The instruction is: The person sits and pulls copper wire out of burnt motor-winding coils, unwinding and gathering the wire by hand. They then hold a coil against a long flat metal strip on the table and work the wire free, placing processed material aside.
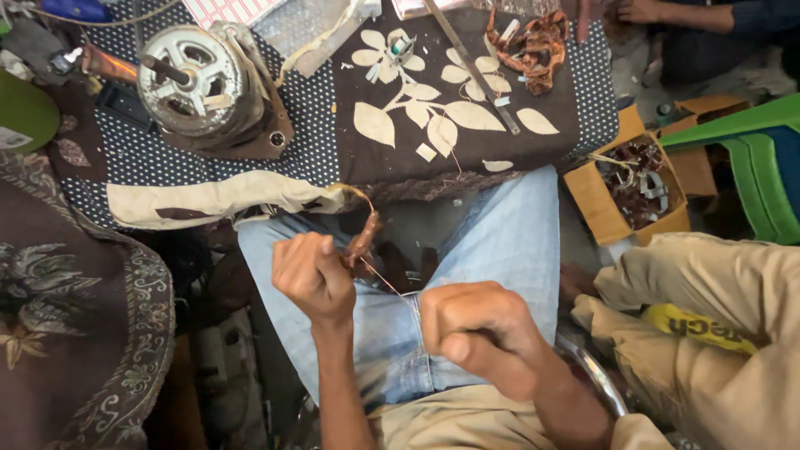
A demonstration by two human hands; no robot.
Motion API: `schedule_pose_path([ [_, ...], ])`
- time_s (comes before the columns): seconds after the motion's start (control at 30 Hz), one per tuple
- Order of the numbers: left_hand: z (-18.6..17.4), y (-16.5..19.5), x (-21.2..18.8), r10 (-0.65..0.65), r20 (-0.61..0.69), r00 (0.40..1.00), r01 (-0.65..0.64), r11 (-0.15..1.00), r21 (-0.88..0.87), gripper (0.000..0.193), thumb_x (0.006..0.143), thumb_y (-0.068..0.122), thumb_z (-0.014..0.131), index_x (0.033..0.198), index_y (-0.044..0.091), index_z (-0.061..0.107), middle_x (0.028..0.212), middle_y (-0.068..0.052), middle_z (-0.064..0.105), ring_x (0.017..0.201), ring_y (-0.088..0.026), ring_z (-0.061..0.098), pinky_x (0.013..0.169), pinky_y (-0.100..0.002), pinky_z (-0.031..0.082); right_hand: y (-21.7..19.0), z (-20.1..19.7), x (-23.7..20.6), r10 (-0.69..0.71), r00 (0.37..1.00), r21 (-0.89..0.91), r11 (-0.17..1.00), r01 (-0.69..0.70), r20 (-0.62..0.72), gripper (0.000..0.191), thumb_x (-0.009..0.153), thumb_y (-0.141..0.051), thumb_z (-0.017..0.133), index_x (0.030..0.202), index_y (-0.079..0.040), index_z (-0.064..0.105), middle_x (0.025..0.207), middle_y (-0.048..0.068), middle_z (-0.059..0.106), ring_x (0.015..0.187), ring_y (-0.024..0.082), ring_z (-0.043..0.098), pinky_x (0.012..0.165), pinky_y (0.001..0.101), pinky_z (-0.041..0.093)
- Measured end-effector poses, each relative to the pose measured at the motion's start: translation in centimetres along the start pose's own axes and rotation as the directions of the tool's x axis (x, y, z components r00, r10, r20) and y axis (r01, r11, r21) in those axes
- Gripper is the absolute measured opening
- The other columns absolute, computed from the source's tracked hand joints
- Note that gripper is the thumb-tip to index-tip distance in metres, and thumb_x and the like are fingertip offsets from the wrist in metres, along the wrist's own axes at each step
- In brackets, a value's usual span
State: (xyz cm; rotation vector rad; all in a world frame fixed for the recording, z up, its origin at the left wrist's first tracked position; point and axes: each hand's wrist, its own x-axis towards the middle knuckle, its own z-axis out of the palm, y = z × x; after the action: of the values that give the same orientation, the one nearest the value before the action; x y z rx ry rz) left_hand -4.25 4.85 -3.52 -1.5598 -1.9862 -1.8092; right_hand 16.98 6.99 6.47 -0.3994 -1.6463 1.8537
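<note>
Wire [385, 282] runs taut from the coil [361, 242] pinched in his closed left hand [310, 275] to his clenched right hand [467, 327]; a hard tug could snap it between the fists

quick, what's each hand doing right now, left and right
Left hand: closed on a bundle of copper wire.
Right hand: fisted, pulling a thin wire strand taut.

My left hand [310, 275] and right hand [471, 329] are bare; I wear light blue jeans [508, 242] and a beige shirt [467, 421].
</note>
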Motion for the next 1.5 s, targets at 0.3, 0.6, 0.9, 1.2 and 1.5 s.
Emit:
schedule_pose_path([
  [0.3, 0.7, 0.0, 0.4, 0.068, 0.038, 0.997, -0.069, 0.997, 0.032, 0.044, 0.107, 0.012, 0.051, 0.066, 0.0, 0.042, 0.062, -0.011, 0.04, 0.058, -0.03, 0.042, 0.065, -0.043, 0.031, -0.7, 4.2, -0.2, 0.048, 0.996, -0.073, 0.996, -0.042, 0.08, 0.038, 0.111, -0.019, 0.059, 0.081, 0.0, 0.048, 0.084, 0.008, 0.053, 0.077, 0.018, 0.052, 0.07, 0.0337, 0.042],
  [0.6, 1.0, -0.8, -0.4, -0.726, 0.015, 0.687, 0.444, 0.404, -0.8, 0.059, 0.113, 0.035, 0.046, 0.061, 0.007, 0.04, 0.056, -0.003, 0.045, 0.046, -0.011, 0.038, 0.042, -0.027, 0.028, 3.3, -0.3, -0.8, 0.259, 0.961, 0.311, 0.925, -0.217, -0.098, 0.045, 0.105, -0.028, 0.056, 0.069, -0.007, 0.039, 0.069, 0.0, 0.038, 0.065, 0.01, 0.033, 0.06, 0.03, 0.027],
  [0.9, 1.4, 0.0, -0.8, -0.645, 0.076, 0.76, 0.43, 0.412, -0.803, 0.041, 0.105, 0.031, 0.059, 0.082, -0.003, 0.061, 0.069, -0.004, 0.057, 0.056, -0.01, 0.049, 0.052, -0.026, 0.036, 8.6, -1.4, 1.3, 0.466, 0.831, 0.474, 0.831, -0.293, -0.303, 0.04, 0.101, -0.027, 0.056, 0.068, -0.01, 0.041, 0.063, 0.001, 0.041, 0.053, 0.007, 0.032, 0.049, 0.0247, 0.027],
  [1.2, 5.7, 1.0, 3.4, -0.654, 0.221, 0.723, 0.539, 0.334, -0.773, 0.041, 0.103, 0.019, 0.063, 0.067, 0.006, 0.05, 0.058, 0.002, 0.048, 0.044, -0.005, 0.039, 0.039, -0.024, 0.026, 11.2, -5.1, 3.7, 0.491, 0.796, 0.606, 0.769, -0.204, -0.354, 0.029, 0.099, -0.031, 0.057, 0.098, -0.004, 0.066, 0.115, 0.005, 0.068, 0.085, 0.013, 0.062, 0.07, 0.0296, 0.047],
  [1.5, 4.3, 2.3, 2.7, -0.516, 0.335, 0.788, 0.597, 0.509, -0.62, 0.031, 0.097, 0.015, 0.062, 0.069, 0.001, 0.06, 0.058, 0.0, 0.055, 0.045, -0.006, 0.044, 0.042, -0.026, 0.031, 3.1, -6.9, 4.5, -0.311, 0.872, -0.677, 0.735, -0.033, -0.379, 0.04, 0.099, -0.02, 0.065, 0.135, -0.001, 0.064, 0.145, 0.016, 0.06, 0.137, 0.033, 0.054, 0.115, 0.0458, 0.038],
])
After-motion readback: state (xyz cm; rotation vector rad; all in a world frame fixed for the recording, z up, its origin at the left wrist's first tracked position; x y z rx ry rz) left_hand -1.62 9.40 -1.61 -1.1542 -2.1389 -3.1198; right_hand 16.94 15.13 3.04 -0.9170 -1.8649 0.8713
